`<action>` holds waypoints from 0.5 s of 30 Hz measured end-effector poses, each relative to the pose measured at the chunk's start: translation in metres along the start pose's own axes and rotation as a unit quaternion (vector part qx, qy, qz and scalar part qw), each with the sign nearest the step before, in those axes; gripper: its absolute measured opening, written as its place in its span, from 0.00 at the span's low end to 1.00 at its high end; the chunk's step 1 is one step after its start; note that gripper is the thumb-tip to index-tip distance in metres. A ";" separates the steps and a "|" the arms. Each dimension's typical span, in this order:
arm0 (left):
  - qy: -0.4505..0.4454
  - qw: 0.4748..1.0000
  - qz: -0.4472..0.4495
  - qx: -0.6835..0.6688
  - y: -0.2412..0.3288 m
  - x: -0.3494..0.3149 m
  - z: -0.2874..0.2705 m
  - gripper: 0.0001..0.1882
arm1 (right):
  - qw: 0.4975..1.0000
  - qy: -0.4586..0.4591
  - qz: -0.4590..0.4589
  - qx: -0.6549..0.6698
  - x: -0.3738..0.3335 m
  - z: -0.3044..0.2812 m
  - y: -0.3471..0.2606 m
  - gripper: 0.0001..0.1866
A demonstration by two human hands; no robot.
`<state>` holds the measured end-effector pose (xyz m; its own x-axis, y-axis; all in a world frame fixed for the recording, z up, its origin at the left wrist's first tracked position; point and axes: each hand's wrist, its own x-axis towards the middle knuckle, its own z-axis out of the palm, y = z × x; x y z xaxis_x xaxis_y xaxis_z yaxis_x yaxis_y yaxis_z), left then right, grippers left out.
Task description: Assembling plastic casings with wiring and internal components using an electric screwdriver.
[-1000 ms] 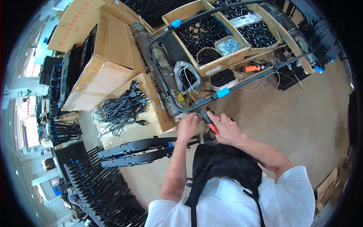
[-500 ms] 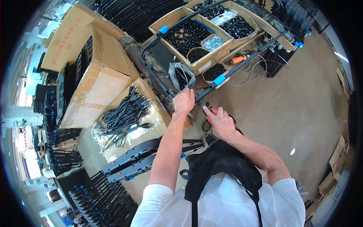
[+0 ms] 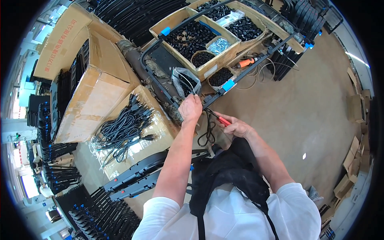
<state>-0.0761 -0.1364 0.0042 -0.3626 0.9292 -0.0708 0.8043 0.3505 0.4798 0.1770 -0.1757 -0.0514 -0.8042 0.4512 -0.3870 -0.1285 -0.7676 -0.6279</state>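
My left hand (image 3: pixel 190 108) is closed at the near end of a black tubular frame (image 3: pixel 145 72). A thin white cable (image 3: pixel 191 83) runs into the top of its grip from beside a clear plastic bag (image 3: pixel 181 86) of small black parts. My right hand (image 3: pixel 238 129) grips red-handled pliers (image 3: pixel 225 121), their dark jaws pointing toward the frame end by my left hand. Exactly what the jaws touch is too small to tell. Below the frame end hangs a looped black cord (image 3: pixel 206 138).
Beyond the frame, a cardboard tray (image 3: pixel 218 68) holds black parts and silver screws. An orange-handled tool (image 3: pixel 246 63) lies beside it. To the left, a bundle of black power cords (image 3: pixel 120 124) rests on a taped carton (image 3: pixel 160 120), near a large open box (image 3: pixel 100 92).
The plier handles, spread apart before, now appear together in my right hand, which has turned and drawn slightly lower. More of the black cord loop shows. The whole view has shifted a little.
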 end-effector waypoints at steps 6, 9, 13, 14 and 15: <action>-0.003 1.000 -0.018 0.021 -0.004 0.002 -0.005 0.21 | 0.804 0.127 0.150 -0.561 -0.001 0.038 -0.047 0.21; 0.015 0.999 -0.022 0.028 -0.008 0.005 -0.006 0.21 | 0.807 0.128 0.150 -0.557 -0.031 0.062 -0.089 0.18; -0.001 0.999 -0.028 0.028 0.000 0.007 -0.001 0.21 | 0.827 0.237 0.179 -0.478 -0.018 0.004 -0.061 0.21; -0.013 0.999 -0.034 0.034 0.000 0.008 -0.004 0.21 | 0.826 0.231 0.174 -0.483 0.001 -0.009 -0.052 0.21; -0.009 0.999 -0.039 0.033 0.000 0.008 -0.004 0.21 | 0.785 0.270 0.124 -0.543 0.023 -0.024 -0.039 0.23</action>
<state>-0.0803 -0.1297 0.0072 -0.4172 0.9008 -0.1205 0.8039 0.4276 0.4134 0.1771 -0.1243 -0.0523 -0.3249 0.7018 -0.6340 0.8000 -0.1536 -0.5800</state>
